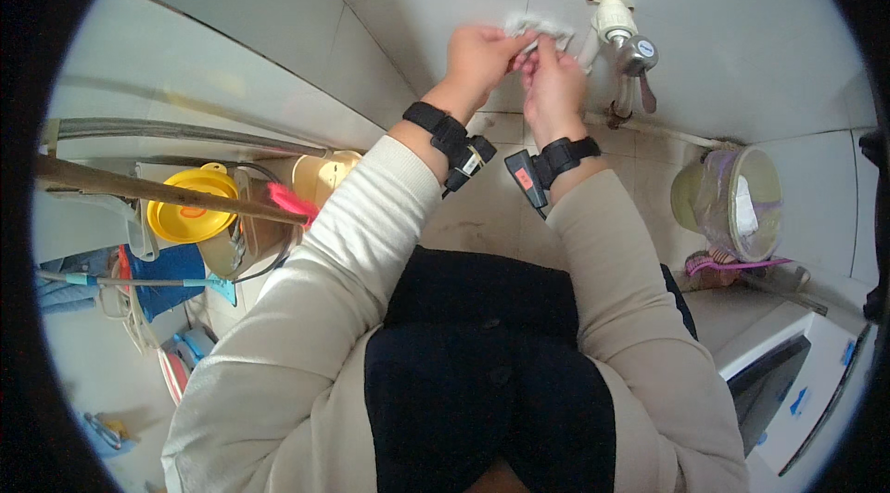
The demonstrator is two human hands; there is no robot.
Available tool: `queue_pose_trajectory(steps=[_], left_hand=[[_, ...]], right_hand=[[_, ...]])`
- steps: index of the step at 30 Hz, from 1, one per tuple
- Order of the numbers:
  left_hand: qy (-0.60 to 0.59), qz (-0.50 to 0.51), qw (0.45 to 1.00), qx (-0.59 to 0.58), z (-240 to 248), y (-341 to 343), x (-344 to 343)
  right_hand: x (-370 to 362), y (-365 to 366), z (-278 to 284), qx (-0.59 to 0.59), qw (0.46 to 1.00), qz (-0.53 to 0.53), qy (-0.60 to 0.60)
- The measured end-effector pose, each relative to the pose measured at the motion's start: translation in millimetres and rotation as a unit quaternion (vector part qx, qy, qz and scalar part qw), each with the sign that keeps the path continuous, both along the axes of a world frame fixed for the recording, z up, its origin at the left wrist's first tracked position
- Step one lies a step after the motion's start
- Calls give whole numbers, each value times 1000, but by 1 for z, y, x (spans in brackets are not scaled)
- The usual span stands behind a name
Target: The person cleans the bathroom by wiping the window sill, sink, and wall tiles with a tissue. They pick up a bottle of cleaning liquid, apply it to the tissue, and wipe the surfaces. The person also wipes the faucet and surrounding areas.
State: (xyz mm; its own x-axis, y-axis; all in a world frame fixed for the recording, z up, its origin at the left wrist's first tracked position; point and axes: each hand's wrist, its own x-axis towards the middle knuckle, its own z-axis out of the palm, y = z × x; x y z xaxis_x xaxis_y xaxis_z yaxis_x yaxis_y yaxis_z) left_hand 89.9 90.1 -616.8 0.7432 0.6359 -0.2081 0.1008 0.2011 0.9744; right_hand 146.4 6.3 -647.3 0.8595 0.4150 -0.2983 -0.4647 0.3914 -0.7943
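Close to the tiled wall, both my hands meet on a crumpled white piece (pixel 540 29) that looks like tissue or thin cloth; its exact kind is unclear. My left hand (pixel 482 59) pinches it from the left, with slight blur at the fingers. Fingertips close together, my right hand (pixel 556 77) grips its lower side. Just right of the hands, a metal tap (pixel 637 55) with a lever handle juts from a white pipe fitting (pixel 612 15) on the wall. Each wrist wears a black strap with a small device.
At left, a long wooden pole (pixel 167 192) slants across a yellow basin (pixel 193 205), a pink brush (pixel 293 203) and a blue bucket (pixel 167 280). A lined waste bin (pixel 765 182) stands at right, with a pink-handled brush (pixel 742 264) beside it. A white appliance (pixel 797 382) sits lower right.
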Motion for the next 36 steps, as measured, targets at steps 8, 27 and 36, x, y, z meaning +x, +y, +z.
queue_pose_trajectory(steps=[8,27,36], left_hand=[[75,-1,997,35,-34,3,-18],[162,-31,961,224,-3,22,-32],[-108,22,942,318,60,1,-30]], right_hand=[[-1,-18,-23,-165,969,178,39],[-10,2,-7,-271,925,108,-243],[-20,6,60,-86,897,-96,-423]])
